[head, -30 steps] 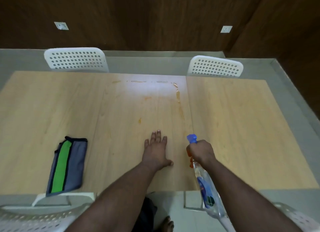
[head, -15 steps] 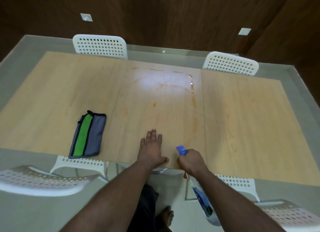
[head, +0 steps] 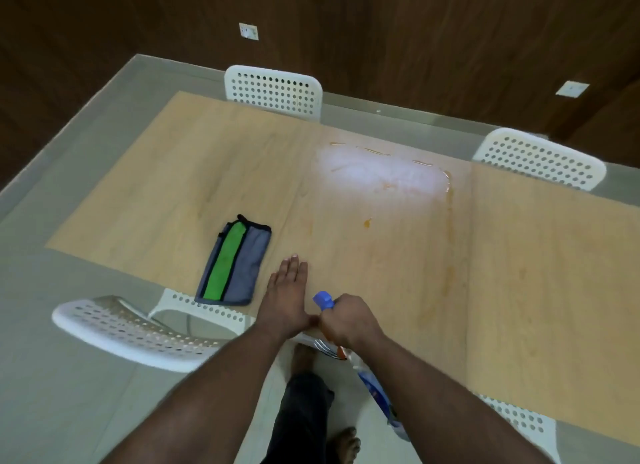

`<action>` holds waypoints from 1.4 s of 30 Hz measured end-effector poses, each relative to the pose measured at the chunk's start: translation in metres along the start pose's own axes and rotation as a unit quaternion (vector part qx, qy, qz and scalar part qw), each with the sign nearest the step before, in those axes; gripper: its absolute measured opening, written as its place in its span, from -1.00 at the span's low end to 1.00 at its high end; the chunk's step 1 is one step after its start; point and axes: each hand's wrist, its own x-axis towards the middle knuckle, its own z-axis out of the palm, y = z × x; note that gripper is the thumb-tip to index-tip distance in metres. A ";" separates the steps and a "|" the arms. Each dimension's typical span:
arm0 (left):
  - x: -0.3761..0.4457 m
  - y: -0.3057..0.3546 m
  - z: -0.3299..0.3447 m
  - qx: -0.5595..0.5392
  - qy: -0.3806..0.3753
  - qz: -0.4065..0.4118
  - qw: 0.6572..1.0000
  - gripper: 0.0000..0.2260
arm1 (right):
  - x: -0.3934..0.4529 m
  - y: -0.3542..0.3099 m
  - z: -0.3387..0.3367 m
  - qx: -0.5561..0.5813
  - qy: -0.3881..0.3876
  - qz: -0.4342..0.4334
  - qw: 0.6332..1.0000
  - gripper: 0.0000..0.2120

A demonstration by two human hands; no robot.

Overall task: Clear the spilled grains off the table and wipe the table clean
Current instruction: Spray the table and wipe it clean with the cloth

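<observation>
My left hand (head: 286,295) lies flat with straight fingers on the light wooden table (head: 519,273) near its front edge. Right beside it, my right hand (head: 349,320) grips a spray bottle (head: 375,391) with a blue nozzle; the clear bottle body hangs down below the table edge. A folded grey cloth with a green stripe (head: 234,264) lies on the table just left of my left hand. Orange smears and a wet streak (head: 367,223) mark the table's middle and far side. No loose grains are visible.
White perforated chairs stand around the table: one at the near left (head: 131,328), two at the far side (head: 273,89) (head: 540,159), one at the near right (head: 519,422). Dark wood walls rise behind. My legs and bare feet show below.
The view has swung to the left and tilted. My hands now sit closer together at the table's front edge, and the cloth appears nearer to my left hand.
</observation>
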 end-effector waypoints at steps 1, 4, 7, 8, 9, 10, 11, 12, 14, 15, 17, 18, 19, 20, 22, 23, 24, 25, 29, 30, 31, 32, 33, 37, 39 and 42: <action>0.004 -0.005 -0.004 -0.005 0.005 -0.001 1.000 0.14 | 0.006 -0.008 0.000 -0.002 0.000 -0.005 1.000 -0.67; 0.019 -0.017 -0.015 -0.025 0.015 -0.007 1.000 0.13 | 0.027 -0.032 -0.003 -0.022 -0.009 -0.027 0.999 -0.72; 0.039 -0.028 -0.026 -0.060 0.018 -0.007 0.998 0.14 | 0.052 -0.055 -0.013 -0.021 0.005 -0.021 1.000 -0.82; 0.047 -0.029 -0.030 -0.068 0.018 -0.004 0.998 0.15 | 0.063 -0.062 -0.018 -0.018 0.013 -0.018 1.000 -0.83; 0.054 -0.030 -0.034 -0.073 0.016 -0.001 0.997 0.16 | 0.071 -0.069 -0.024 -0.013 0.020 -0.014 1.000 -0.83; 0.061 -0.030 -0.036 -0.074 0.012 0.004 0.997 0.18 | 0.079 -0.074 -0.029 -0.011 0.027 -0.014 0.999 -0.83; 0.073 -0.031 -0.041 -0.076 0.011 0.007 0.997 0.19 | 0.091 -0.083 -0.037 -0.010 0.032 -0.013 0.999 -0.83; 0.078 -0.029 -0.043 -0.073 0.009 0.011 0.997 0.20 | 0.097 -0.086 -0.043 -0.012 0.035 -0.013 0.999 -0.84; 0.100 -0.029 -0.050 -0.071 0.011 0.015 0.997 0.19 | 0.119 -0.101 -0.061 -0.020 0.039 -0.011 0.999 -0.83; 0.109 -0.028 -0.054 -0.068 0.011 0.017 0.997 0.19 | 0.128 -0.106 -0.070 -0.022 0.045 -0.005 0.999 -0.81; 0.131 -0.024 -0.062 -0.065 0.013 0.029 0.997 0.18 | 0.148 -0.118 -0.091 -0.010 0.065 0.008 0.998 -0.74; 0.141 -0.022 -0.065 -0.062 0.015 0.037 0.997 0.17 | 0.156 -0.122 -0.100 -0.001 0.075 0.013 0.997 -0.70; 0.149 -0.020 -0.069 -0.058 0.015 0.046 0.997 0.16 | 0.163 -0.126 -0.109 0.007 0.085 0.018 0.996 -0.69; 0.158 -0.017 -0.071 -0.052 0.014 0.053 0.997 0.15 | 0.170 -0.130 -0.118 0.018 0.095 0.023 0.995 -0.70; 0.175 -0.011 -0.075 -0.043 0.005 0.066 0.997 0.14 | 0.183 -0.134 -0.137 0.039 0.115 0.032 0.992 -0.76; 0.184 -0.006 -0.076 -0.039 -0.001 0.073 0.997 0.13 | 0.191 -0.133 -0.147 0.049 0.122 0.039 0.991 -0.79; 0.188 -0.002 -0.076 -0.035 -0.005 0.079 0.996 0.12 | 0.195 -0.132 -0.155 0.058 0.128 0.047 0.989 -0.80; 0.193 0.003 -0.077 -0.027 -0.009 0.084 0.996 0.11 | 0.199 -0.128 -0.163 0.068 0.137 0.062 0.986 -0.80; 0.207 0.024 -0.075 -0.002 -0.024 0.106 0.994 0.10 | 0.201 -0.097 -0.192 0.126 0.183 0.112 0.969 -0.75; 0.208 0.030 -0.073 0.000 -0.026 0.107 0.994 0.10 | 0.199 -0.087 -0.199 0.139 0.193 0.122 0.964 -0.74; 0.209 0.038 -0.072 0.001 -0.030 0.110 0.993 0.10 | 0.196 -0.075 -0.205 0.153 0.207 0.132 0.957 -0.74; 0.209 0.042 -0.070 0.004 -0.032 0.111 0.993 0.10 | 0.193 -0.064 -0.210 0.165 0.221 0.141 0.951 -0.74; 0.208 0.048 -0.067 0.010 -0.034 0.112 0.993 0.11 | 0.188 -0.053 -0.215 0.173 0.233 0.149 0.945 -0.74; 0.199 0.061 -0.058 0.029 -0.040 0.095 0.994 0.14 | 0.167 -0.026 -0.222 0.196 0.231 0.175 0.937 -0.78; 0.192 0.062 -0.055 0.031 -0.042 0.088 0.995 0.15 | 0.159 -0.026 -0.219 0.196 0.223 0.168 0.940 -0.80; 0.177 0.060 -0.050 0.023 -0.042 0.073 0.996 0.17 | 0.153 -0.037 -0.209 0.178 0.192 0.138 0.955 -0.84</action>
